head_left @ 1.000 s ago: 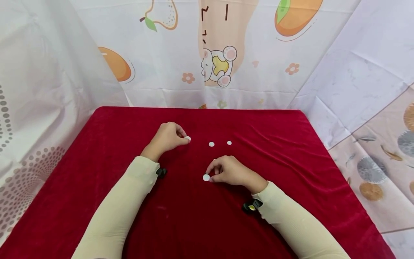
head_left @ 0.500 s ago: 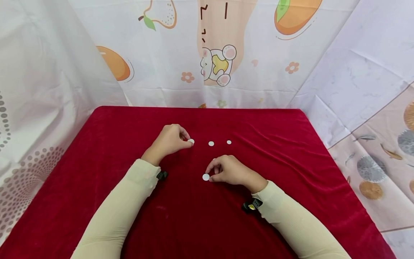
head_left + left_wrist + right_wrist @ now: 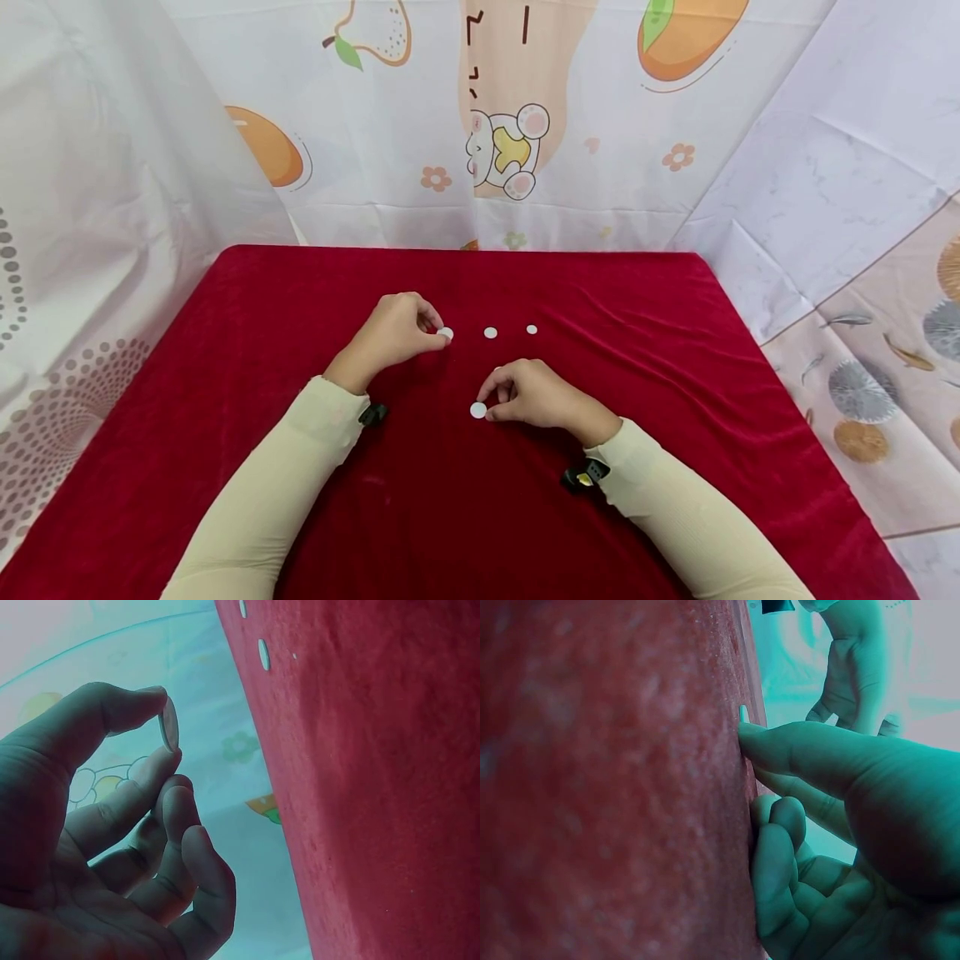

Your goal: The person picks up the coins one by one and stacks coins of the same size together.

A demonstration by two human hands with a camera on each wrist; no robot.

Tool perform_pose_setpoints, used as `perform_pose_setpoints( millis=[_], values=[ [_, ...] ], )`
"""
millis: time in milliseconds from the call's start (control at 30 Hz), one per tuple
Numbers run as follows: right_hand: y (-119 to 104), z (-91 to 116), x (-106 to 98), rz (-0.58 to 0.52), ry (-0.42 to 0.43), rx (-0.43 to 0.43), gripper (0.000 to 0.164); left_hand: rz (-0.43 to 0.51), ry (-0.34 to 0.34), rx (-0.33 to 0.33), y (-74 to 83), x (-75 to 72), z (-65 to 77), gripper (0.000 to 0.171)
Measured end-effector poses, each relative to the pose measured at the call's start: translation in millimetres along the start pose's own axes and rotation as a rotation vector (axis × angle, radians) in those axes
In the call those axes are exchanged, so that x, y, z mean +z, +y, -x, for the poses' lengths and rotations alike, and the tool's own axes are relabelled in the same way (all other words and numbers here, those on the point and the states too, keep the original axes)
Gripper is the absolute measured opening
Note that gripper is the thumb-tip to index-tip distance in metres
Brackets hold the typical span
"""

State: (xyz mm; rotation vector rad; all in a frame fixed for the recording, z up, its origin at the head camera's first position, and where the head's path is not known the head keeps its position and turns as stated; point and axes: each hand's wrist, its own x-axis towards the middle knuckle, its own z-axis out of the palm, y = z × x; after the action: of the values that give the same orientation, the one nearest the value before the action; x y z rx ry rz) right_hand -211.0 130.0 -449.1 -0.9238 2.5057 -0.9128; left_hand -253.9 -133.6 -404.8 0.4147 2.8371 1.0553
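My left hand (image 3: 393, 335) pinches a small white disc (image 3: 169, 724) between thumb and index finger, raised above the cloth, its other fingers loosely curled. My right hand (image 3: 542, 396) is low over the cloth. Its thumb and index fingertips hold the edge of a second white disc (image 3: 478, 410), which lies close to the red surface; in the right wrist view only a thin sliver of that disc (image 3: 742, 713) shows past the thumb tip. Two more white discs, one larger (image 3: 491, 332) and one smaller (image 3: 532, 330), lie beyond the hands. Another sits mostly hidden behind the right knuckles.
A red velvet cloth (image 3: 465, 517) covers the table, with wrinkles on the right. Printed white curtains (image 3: 360, 150) hang behind the far edge and along both sides. Each wrist wears a small black device, such as the one on the left wrist (image 3: 372, 414).
My left hand has shifted a little to the right and nearer with its white disc, then slowed. The right hand and the disc at its fingertips stay in place.
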Motion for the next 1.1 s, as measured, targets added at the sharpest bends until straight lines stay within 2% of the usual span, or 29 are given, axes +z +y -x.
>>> perform_pose_setpoints(
  millis=[733,1100],
  values=[
    [-1,0,-2,0.005,-0.001,-0.003,0.018,0.033,-0.015,0.065,12.6,3.6,13.7,0.015],
    [-4,1,-2,-0.013,0.006,-0.022,0.018,0.014,-0.072,0.085,20.2,12.8,18.1,0.015]
  ],
)
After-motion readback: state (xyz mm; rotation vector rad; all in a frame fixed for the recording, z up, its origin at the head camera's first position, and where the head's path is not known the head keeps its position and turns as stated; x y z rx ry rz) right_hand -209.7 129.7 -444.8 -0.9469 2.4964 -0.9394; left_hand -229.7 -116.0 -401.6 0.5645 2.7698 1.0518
